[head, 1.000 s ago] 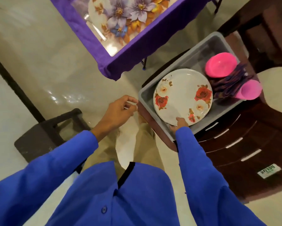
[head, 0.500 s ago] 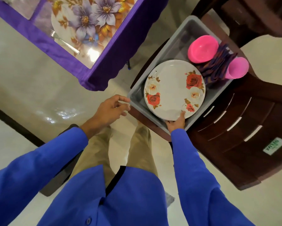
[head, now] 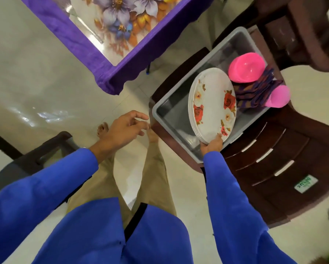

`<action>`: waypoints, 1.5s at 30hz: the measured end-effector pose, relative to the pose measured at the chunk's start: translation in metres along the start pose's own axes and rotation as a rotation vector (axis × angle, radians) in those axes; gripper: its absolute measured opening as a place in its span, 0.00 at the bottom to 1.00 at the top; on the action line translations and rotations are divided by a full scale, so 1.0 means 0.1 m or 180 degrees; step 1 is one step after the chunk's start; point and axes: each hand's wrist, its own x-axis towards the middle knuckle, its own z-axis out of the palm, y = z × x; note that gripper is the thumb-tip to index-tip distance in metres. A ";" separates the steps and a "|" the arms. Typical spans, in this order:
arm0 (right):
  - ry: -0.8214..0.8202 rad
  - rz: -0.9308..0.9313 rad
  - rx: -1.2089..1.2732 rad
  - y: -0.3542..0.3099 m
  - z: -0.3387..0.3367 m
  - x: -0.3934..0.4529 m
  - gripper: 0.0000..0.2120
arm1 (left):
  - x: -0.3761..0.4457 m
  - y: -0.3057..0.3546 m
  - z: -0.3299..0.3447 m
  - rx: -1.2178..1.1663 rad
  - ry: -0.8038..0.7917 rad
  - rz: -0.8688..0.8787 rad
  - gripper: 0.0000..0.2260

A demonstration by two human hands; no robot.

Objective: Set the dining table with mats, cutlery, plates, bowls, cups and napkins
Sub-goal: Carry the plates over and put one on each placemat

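A stack of white plates (head: 213,103) with red roses stands tilted up on edge inside the grey tub (head: 165,109). My right hand (head: 212,144) grips the stack's near rim, thumb on the top plate. To the left of the tub my left hand (head: 125,128) hovers with loosely curled fingers and holds nothing. Pink bowls (head: 246,67), a pink cup (head: 279,96) and folded purple napkins (head: 255,90) lie at the tub's far end. The dining table (head: 79,44) with its purple cloth and a flowered mat (head: 121,18) fills the upper left; a piece of cutlery (head: 87,28) lies on the mat.
The tub rests on a dark brown plastic chair (head: 274,159). A second brown chair (head: 302,29) stands at the upper right. A dark stool (head: 36,159) sits on the floor at my left. My bare feet (head: 102,128) stand on the pale glossy tiles.
My right hand has tipped the plate stack up from flat onto its edge in the tub. My left hand has stayed beside the tub with nothing in it.
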 end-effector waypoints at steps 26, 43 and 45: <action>-0.0873 0.0032 0.0243 -0.19 -0.69 -0.79 0.15 | -0.13 0.82 0.42 -0.0975 -0.0878 0.0000 0.24; -0.1972 -0.0614 -0.0471 -0.53 0.01 -2.17 0.19 | -1.53 0.74 -0.79 -0.1021 -0.0608 0.1963 0.22; -0.2055 -0.0627 -0.0485 -0.49 0.15 -2.36 0.20 | -1.63 0.64 -0.95 -0.0988 -0.0553 0.2171 0.23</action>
